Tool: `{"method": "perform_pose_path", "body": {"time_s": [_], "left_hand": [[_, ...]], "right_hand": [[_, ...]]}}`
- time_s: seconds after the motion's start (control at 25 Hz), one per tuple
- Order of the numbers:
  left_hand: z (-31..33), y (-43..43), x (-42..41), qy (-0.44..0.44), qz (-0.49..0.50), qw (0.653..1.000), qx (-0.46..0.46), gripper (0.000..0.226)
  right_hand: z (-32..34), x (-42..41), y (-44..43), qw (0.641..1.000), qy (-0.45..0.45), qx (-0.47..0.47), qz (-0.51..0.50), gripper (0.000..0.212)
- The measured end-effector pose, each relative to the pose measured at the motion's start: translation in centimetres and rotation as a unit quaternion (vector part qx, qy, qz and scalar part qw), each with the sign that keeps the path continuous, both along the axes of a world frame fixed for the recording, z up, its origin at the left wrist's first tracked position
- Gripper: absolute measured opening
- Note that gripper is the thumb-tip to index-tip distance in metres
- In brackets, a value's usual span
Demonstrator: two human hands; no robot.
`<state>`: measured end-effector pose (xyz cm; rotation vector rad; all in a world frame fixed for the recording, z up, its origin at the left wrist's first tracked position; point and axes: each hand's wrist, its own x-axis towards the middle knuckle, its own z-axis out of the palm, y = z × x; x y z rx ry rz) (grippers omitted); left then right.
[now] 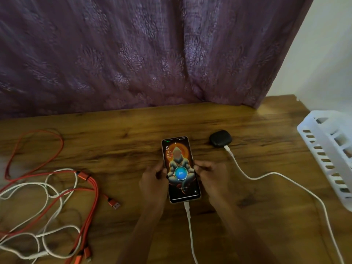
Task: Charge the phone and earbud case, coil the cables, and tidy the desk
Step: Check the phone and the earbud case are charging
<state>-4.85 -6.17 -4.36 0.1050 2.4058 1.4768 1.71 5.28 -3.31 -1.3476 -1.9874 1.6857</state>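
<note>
The phone (180, 168) lies face up at the middle of the wooden desk (133, 130), its screen lit with a 50% charging circle. A white cable (190, 231) is plugged into its near end. My left hand (152, 181) grips the phone's left edge and my right hand (213, 178) grips its right edge. The black earbud case (220, 138) sits to the right beyond the phone, with a second white cable (266, 175) plugged into it and trailing off toward the near right.
A loose tangle of red cables (89, 199) and white cables (43, 187) sprawls over the desk's left side. A white slotted plastic basket (327, 155) stands at the right edge. A purple curtain (133, 54) hangs behind the desk.
</note>
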Motion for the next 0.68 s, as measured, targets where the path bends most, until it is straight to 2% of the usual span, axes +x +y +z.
{"method": "perform_pose_path", "body": {"time_s": [0.16, 0.44, 0.56, 0.68], "left_hand": [[-0.5, -0.4, 0.2, 0.040, -0.016, 0.999, -0.009, 0.034], [-1.4, -0.4, 0.0, 0.059, -0.033, 0.996, -0.051, 0.035], [-1.1, -0.4, -0.3, 0.069, -0.068, 0.992, -0.079, 0.031], [-0.2, -0.1, -0.5, 0.085, -0.079, 0.985, -0.127, 0.024]], "right_hand": [[-0.5, -0.1, 0.2, 0.999, -0.026, 0.034, 0.021, 0.023], [-0.6, -0.2, 0.3, 0.990, -0.055, 0.106, 0.075, 0.022], [-0.7, 0.0, 0.4, 0.985, -0.048, 0.135, 0.092, 0.021], [-0.2, 0.5, 0.7, 0.987, -0.017, 0.111, 0.117, 0.021]]}}
